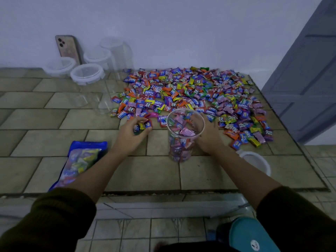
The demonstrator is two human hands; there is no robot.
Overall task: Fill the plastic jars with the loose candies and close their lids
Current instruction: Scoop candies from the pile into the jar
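Head view: the left hand (131, 134) is clenched round a few wrapped candies (143, 125) at the near edge of the candy pile (190, 91). The right hand (207, 138) grips the right wall of the jar (179, 146) near its rim. The jar is a clear, smooth plastic cylinder. It stands upright on the tiled counter (72, 120) just right of the left hand, mouth open, well filled with glossy, crinkled pillow-shaped wrappers.

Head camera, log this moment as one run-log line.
left hand: grips loose candies | right hand: holds jar | jar: partly filled, lid off | spare jars: lidded, empty
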